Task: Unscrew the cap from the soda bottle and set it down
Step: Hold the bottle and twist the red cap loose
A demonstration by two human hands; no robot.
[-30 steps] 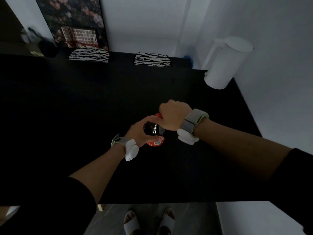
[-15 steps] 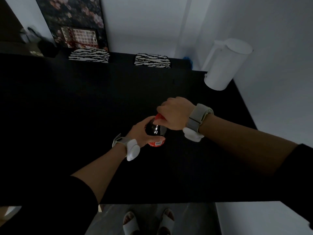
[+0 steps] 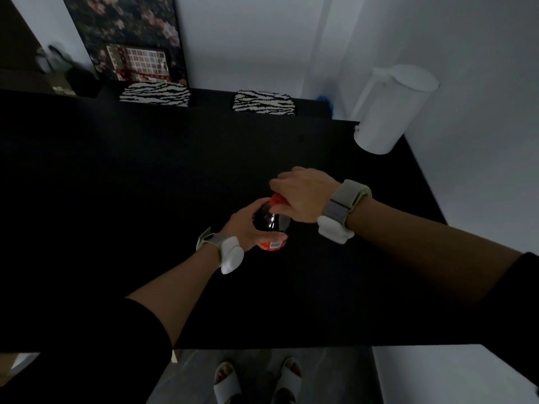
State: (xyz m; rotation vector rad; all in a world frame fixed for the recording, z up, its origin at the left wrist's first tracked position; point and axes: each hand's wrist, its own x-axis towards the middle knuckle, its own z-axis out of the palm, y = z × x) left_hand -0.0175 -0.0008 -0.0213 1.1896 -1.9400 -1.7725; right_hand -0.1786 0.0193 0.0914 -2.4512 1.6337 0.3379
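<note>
A dark soda bottle [image 3: 271,225] with a red label stands upright on the black table [image 3: 145,176], near its middle. My left hand [image 3: 245,225] wraps around the bottle's body from the left. The red cap [image 3: 276,200] sits on top of the bottle, and my right hand [image 3: 303,193] grips it from above and from the right, fingers curled over it. Most of the cap is hidden under those fingers. Whether the cap is still on the neck is hidden.
A white electric kettle [image 3: 390,112] stands at the table's far right corner by the wall. Two zebra-patterned chair backs [image 3: 154,93] [image 3: 264,102] line the far edge. A framed picture [image 3: 131,39] leans behind them. My feet in sandals [image 3: 256,380] show below the near edge.
My right hand has rotated on the cap, its wrist swinging out to the right and slightly away. More of the red cap shows. The bottle and my left hand have stayed in place.
</note>
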